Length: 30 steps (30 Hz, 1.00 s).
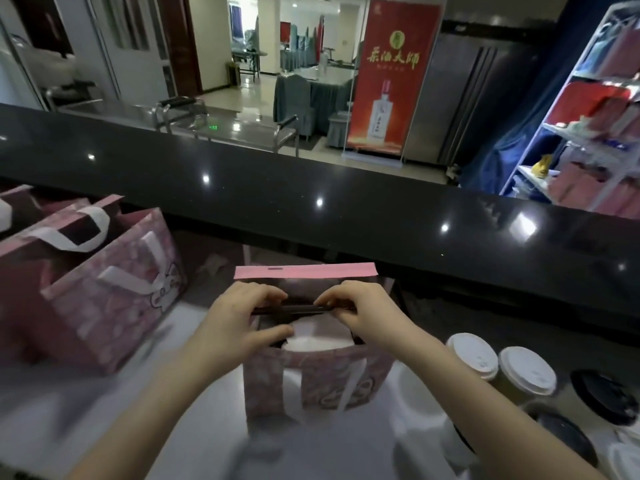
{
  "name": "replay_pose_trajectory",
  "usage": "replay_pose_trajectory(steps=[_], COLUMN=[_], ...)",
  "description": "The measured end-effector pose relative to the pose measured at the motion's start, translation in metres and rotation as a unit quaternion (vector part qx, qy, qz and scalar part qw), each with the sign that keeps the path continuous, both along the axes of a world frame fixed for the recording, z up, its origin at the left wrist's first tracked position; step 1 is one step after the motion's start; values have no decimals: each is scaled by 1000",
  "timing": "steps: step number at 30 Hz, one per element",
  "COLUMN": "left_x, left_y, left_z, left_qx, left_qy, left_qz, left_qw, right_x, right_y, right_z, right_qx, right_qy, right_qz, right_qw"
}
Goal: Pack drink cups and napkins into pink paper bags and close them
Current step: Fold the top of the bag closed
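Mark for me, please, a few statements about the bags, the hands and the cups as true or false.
1. The left hand and right hand each have a grip on the top of the middle bag. True.
2. That bag's pink flap is folded down shut. False: it stands up behind the hands.
3. Two cups with white lids stand to the right of the middle bag. True.
4. The left bag has black handles. False: its handles are white.
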State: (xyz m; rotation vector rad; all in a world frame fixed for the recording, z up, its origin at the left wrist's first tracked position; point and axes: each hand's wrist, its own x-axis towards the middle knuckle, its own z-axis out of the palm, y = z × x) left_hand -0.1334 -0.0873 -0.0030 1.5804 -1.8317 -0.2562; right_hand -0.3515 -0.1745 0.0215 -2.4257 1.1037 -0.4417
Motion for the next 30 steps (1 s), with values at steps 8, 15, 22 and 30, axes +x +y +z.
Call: replay_pose_trajectory(steps=[8, 15, 22, 30], left_x=[13, 7, 3, 3], left_y=[15, 17, 2, -29], left_z=[-3, -7, -14, -16], left_qx=[22, 27, -22, -45], left_qy=[-28, -14, 126, 164], left_qz=[20, 8, 2, 37], left_qw=[999, 999, 992, 985], right_x=[-7, -27, -62, -57], right_y=[-21, -27, -41, -46], right_z=[-9, -12, 15, -7], right_qx=[12, -5, 0, 23], right_qy=[40, 63, 74, 60], right_qz=[-15, 74, 91, 58], right_qw=[999, 995, 993, 996])
